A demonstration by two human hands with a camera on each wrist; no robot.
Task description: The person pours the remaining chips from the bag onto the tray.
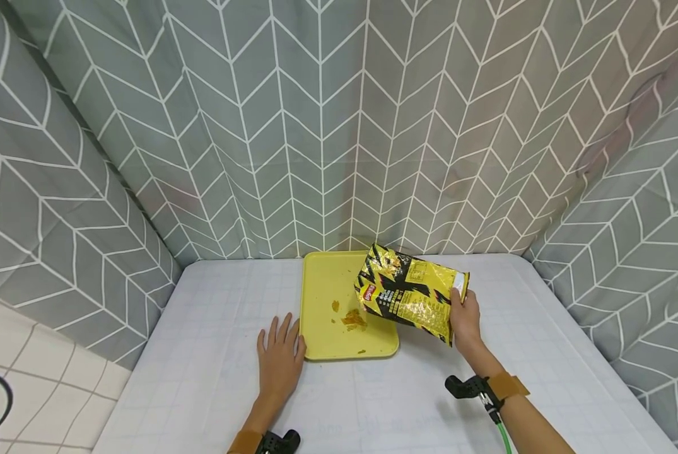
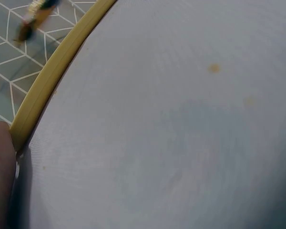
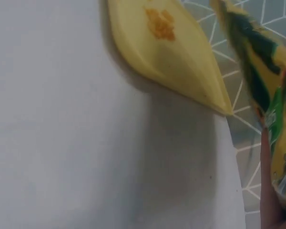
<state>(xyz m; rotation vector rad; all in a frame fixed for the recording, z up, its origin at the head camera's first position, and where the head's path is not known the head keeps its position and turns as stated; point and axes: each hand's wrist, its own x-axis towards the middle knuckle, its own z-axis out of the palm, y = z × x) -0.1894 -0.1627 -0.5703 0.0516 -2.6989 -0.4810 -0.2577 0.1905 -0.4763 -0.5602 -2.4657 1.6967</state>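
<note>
Right hand (image 1: 467, 320) grips a bag (image 1: 411, 295) hiding part of the tray (image 1: 330, 277) — left hand (image 1: 280, 359) lies outstretched.

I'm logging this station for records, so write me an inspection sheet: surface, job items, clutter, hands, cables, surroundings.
Surface: white-covered table.
Job's things: yellow-and-black bag, held partly over the yellow tray; orange-brown pieces on the tray.
Clutter: yellowish spot on the table, crumb or stain unclear.
Hands: right hand grips the bag's end; left hand rests at the tray's left edge.
Cables: green cable at the right wrist camera.
Surroundings: grey patterned curtains.
</note>
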